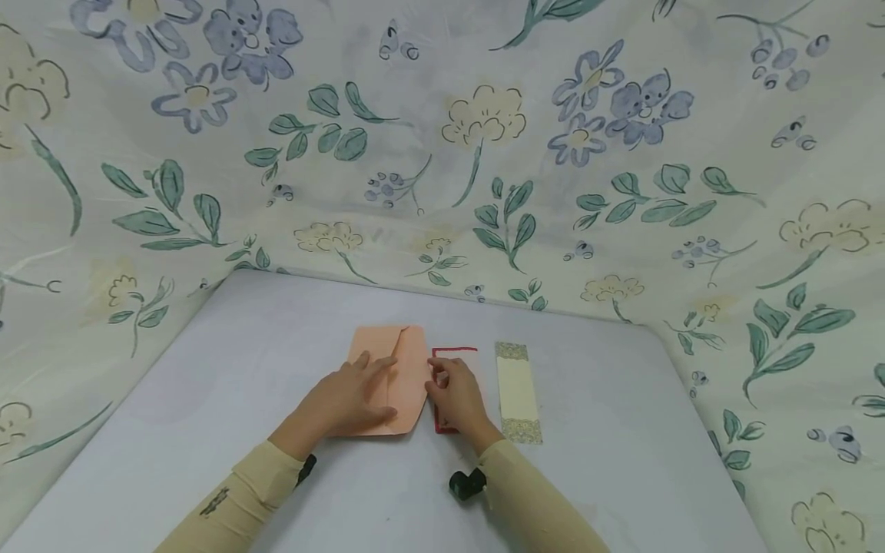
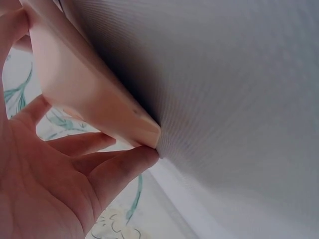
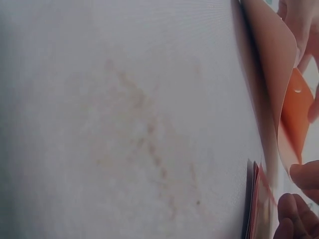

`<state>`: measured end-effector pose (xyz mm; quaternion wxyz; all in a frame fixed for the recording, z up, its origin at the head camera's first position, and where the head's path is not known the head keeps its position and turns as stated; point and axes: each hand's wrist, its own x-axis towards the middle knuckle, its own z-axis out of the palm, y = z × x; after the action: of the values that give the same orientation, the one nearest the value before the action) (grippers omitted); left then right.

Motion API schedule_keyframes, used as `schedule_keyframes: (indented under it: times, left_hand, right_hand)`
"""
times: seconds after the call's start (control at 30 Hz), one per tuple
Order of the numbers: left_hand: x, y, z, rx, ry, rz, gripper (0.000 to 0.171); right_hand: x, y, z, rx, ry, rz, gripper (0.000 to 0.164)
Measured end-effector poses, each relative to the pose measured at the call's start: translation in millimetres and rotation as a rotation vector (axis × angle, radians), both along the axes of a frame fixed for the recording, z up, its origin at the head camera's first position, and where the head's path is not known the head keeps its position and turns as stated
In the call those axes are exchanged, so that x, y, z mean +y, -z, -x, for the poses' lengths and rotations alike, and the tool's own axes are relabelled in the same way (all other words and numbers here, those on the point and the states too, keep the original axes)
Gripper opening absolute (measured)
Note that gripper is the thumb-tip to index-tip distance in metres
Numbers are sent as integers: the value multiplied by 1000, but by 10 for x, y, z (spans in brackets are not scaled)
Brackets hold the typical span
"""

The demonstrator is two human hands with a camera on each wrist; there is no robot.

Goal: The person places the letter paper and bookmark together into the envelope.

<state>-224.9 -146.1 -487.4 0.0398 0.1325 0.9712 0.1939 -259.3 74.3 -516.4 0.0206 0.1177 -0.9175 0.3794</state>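
A peach paper envelope [image 1: 373, 342] lies on the white table with its flap [image 3: 271, 45] lifted in a curve, seen in the right wrist view. My left hand [image 1: 349, 395] spreads over its left part, fingers extended; in the left wrist view a fingertip [image 2: 149, 154] touches the envelope's corner. My right hand [image 1: 458, 395] is at the envelope's right edge with bent fingers. Its nearest digit [image 3: 306, 175] meets the flap's edge, while other fingertips show just below. I cannot tell whether they pinch the paper. Partly under the right hand lies a red-bordered card [image 1: 456, 351].
Right of the red-bordered card lies a cream strip [image 1: 516, 384] with glittery ends. The white table [image 1: 228, 369] meets a floral cloth [image 1: 429, 192] at its back and sides. Dark wrist devices [image 1: 466, 484] show beside the sleeves.
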Motion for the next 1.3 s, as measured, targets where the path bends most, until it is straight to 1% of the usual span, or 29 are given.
schedule_keyframes:
  times: [0.2, 0.4, 0.57, 0.7, 0.93, 1.1, 1.3]
  left_hand:
    - [-8, 19, 14, 2, 0, 2, 86]
    - [-6, 18, 10, 0, -1, -6, 86]
    - [-5, 8, 3, 2, 4, -9, 85]
    - [-5, 3, 2, 11, 6, -17, 85]
    - [-11, 1, -8, 27, 7, -22, 85]
    - [-8, 10, -8, 30, 13, -27, 85]
    - [-14, 9, -4, 41, 15, -25, 84]
  right_hand:
    - [22, -2, 11, 1, 9, 10, 39]
    - [57, -26, -14, 4, 1, 27, 39]
    - [99, -8, -10, 25, -8, 25, 38]
    - [131, 2, 1, 33, 1, 22, 37]
    - [180, -1, 0, 58, 2, 42, 36]
    - [219, 11, -4, 51, 11, 31, 36]
    - [259, 9, -4, 23, 23, 36, 37]
